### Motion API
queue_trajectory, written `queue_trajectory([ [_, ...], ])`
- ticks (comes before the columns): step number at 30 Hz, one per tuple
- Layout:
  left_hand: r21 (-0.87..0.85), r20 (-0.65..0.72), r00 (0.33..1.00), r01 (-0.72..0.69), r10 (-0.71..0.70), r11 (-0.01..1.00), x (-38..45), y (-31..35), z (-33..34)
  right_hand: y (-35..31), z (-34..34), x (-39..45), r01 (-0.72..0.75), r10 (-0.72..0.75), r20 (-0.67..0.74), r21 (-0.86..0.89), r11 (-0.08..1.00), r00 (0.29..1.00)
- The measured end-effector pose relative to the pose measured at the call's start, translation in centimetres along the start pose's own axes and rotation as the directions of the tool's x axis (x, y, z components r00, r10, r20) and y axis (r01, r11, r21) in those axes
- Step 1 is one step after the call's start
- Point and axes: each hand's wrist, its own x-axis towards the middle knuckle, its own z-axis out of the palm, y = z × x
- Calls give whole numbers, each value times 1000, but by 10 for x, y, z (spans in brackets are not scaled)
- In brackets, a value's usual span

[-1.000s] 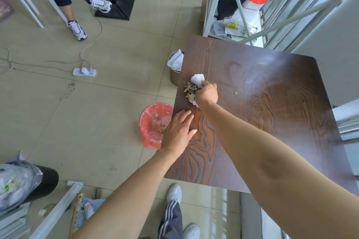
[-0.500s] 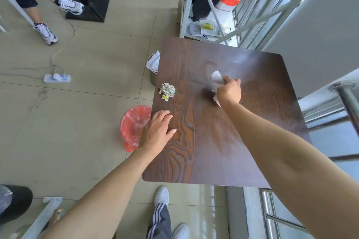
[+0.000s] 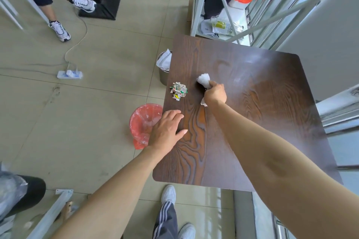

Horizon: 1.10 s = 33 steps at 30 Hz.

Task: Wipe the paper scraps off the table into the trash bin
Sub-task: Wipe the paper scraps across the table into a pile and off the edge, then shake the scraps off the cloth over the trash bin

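At frame centre, the left hand (image 3: 167, 129) lies flat and open on the worktop (image 3: 272, 122) edge, above the red-lined bin (image 3: 142, 122). Further up, the right hand (image 3: 215, 94) grips a white cloth (image 3: 204, 80). The paper scraps (image 3: 178, 91) sit piled left of it, near the edge.

Your worktop (image 3: 272, 122) is a dark, wood-grain square with rounded corners, glossy enough to catch a pale glare toward its far side. Near its left edge sits one small heap of paper scraps (image 3: 179, 90). Just right of the heap, your right hand (image 3: 215, 94) presses a white cloth (image 3: 204, 80) against the surface, fingers closed round it. Your left hand (image 3: 166, 131) lies flat, palm down, over the left edge, nearer you than the heap
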Motion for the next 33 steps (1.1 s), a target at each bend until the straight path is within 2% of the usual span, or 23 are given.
queue_trajectory([
  [11,-35,-32,996,84,-85,996,10,2,5,-46,47,-19,45,-45,38,7,999,998],
  [17,-80,-50,997,55,-59,995,11,-1,5,-62,63,-24,30,-32,34,65,997,999],
  [22,-125,4,998,65,-65,990,10,0,1,-79,73,-26,23,-28,50,101,995,998],
  [27,-162,-71,994,65,-77,985,8,2,-3,-96,82,-23,69,-76,57,120,990,995],
  [29,-121,-108,993,34,-47,992,8,1,-3,-101,84,-21,77,-86,71,123,989,994],
  [33,-103,-70,996,51,-59,993,8,-3,7,-109,89,-19,94,-104,87,110,989,991],
])
